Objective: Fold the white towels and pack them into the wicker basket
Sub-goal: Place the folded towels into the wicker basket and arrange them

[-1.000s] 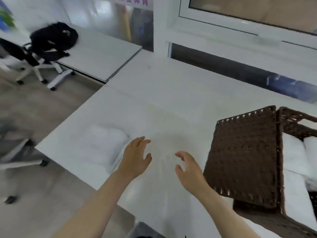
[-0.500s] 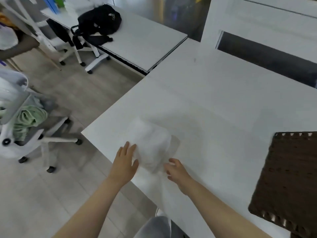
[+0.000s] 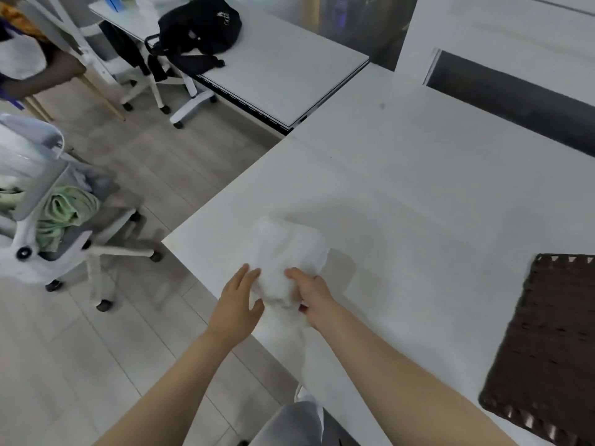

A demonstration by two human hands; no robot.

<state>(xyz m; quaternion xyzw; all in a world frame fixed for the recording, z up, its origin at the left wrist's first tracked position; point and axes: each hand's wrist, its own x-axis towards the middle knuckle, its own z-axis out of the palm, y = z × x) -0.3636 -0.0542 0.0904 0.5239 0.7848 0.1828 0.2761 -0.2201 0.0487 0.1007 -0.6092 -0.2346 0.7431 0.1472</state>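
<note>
One white towel [image 3: 286,252], one wicker lid [image 3: 547,342], two hands, one black backpack [image 3: 199,27].

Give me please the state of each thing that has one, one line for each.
white towel: bunched, not folded flat, on the table near its corner
left hand: fingers straight, touching the towel
right hand: gripping the towel
wicker lid: lying flat on the table
black backpack: slumped on the far desk
</note>
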